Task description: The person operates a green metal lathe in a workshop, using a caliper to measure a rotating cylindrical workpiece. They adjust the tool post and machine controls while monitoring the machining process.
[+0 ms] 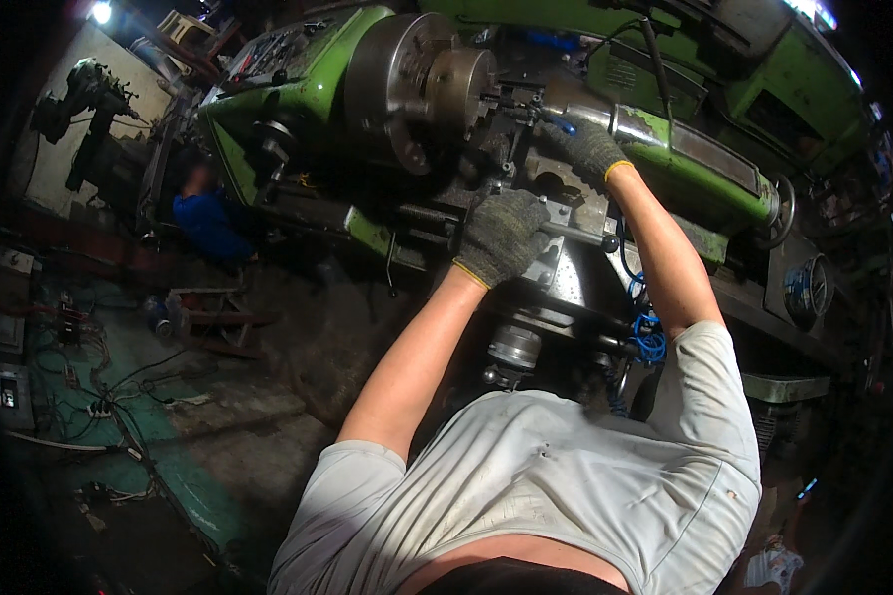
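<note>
A green lathe (318,74) stands before me, its large round chuck (375,94) carrying a metal cylinder (458,91). My left hand (501,238), in a dark grey knitted glove with a yellow cuff, is closed at the near side of the carriage (564,213); what its fingers grip is hidden. Farther off and to the right, my right hand (595,151), gloved alike, reaches over the carriage beside the tool post (511,109). Its fingers are closed round a small blue-ended tool (563,125), mostly covered by the glove. The tailstock (577,102) lies just behind that hand.
A blue coiled hose (648,340) hangs below the carriage. A lever with a black ball knob (609,243) juts out between my arms. At right are a handwheel (784,211) and a wire coil (809,288). Another person in blue (208,223) is at left; cables (104,402) cross the floor.
</note>
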{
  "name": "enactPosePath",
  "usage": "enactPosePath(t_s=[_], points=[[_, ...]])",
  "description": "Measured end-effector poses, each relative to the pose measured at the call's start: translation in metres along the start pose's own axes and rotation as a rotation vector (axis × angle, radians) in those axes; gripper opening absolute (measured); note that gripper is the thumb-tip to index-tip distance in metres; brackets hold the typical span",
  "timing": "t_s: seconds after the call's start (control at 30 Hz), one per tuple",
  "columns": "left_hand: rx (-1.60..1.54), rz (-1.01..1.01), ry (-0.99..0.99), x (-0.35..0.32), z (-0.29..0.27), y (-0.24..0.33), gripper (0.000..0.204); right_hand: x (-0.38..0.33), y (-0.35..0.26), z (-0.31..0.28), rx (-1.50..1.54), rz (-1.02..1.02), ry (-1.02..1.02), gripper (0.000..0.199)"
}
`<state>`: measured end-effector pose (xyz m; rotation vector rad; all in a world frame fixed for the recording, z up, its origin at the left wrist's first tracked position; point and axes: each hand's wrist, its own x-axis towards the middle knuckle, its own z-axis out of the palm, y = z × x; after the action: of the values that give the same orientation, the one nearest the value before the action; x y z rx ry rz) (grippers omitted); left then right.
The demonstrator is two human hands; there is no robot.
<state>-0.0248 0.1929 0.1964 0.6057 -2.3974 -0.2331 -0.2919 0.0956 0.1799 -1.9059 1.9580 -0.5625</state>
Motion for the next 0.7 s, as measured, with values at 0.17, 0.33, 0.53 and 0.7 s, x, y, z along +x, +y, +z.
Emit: enactPosePath(t_s=[0.17,0.33,0.53,0.7], points=[[0.027,-0.001,0.008,-0.003,-0.001,-0.002,0.037,-0.012,-0.026,-0.010,0.105,0.090,-0.044,0.055],[0.022,-0.020,-0.012,-0.001,0.002,-0.002,0.038,-0.002,-0.009,-0.002,0.033,-0.014,0.012,0.054],[0.057,-0.010,-0.017,-0.003,0.000,-0.003,0.039,-0.002,-0.012,-0.001,0.098,0.004,-0.031,0.055],[0.068,0.010,0.004,-0.001,0.000,-0.002,0.034,-0.002,-0.006,0.002,0.083,0.010,0.015,0.055]])
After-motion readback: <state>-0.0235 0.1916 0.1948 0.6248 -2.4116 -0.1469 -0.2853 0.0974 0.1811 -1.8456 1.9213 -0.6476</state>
